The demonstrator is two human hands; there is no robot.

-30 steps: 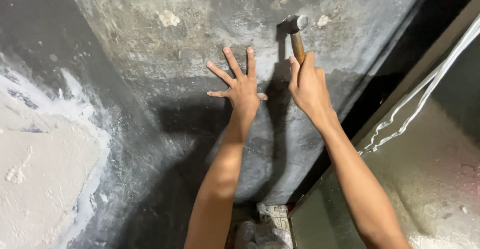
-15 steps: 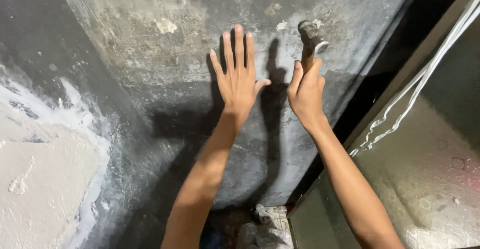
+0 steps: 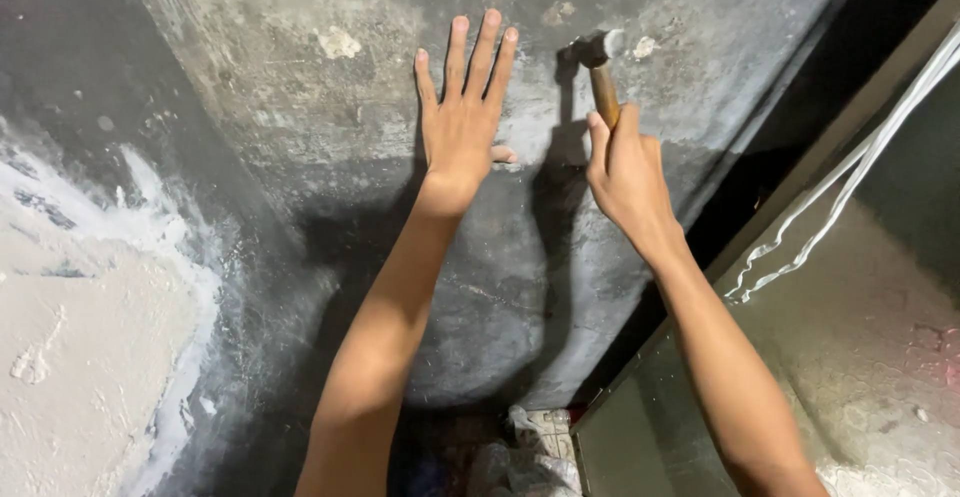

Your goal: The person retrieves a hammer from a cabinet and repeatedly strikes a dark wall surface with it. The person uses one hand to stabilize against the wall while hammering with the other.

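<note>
Right hand (image 3: 628, 172) wraps its fingers tight around the wooden handle of a hammer (image 3: 602, 75), thumb pointing up along the shaft. Grip sits low on the handle; the metal head stands above the fist, close against the wall; contact with the surface cannot be told.

Left hand (image 3: 462, 122) holds nothing. Palm lies flat on the wall, four fingers stretched upward and close together, thumb out to the side toward the hammer. The two hands are near each other, left hand just beside the hammer's shadow.

Both forearms reach up from the bottom of the view, bare.

Wall (image 3: 300, 107) is grey cement render, rough, with pale chipped spots (image 3: 338, 43) above and left of the left hand and another small one right of the hammer head. Lower left part carries a white plaster patch (image 3: 80, 337) with an uneven edge.

To the right, a dark corner, then a slanted frame edge with white cables (image 3: 850, 177) hanging along it. Crumpled sacks or rubble bags (image 3: 530, 447) lie on the ground between the arms, far below.
</note>
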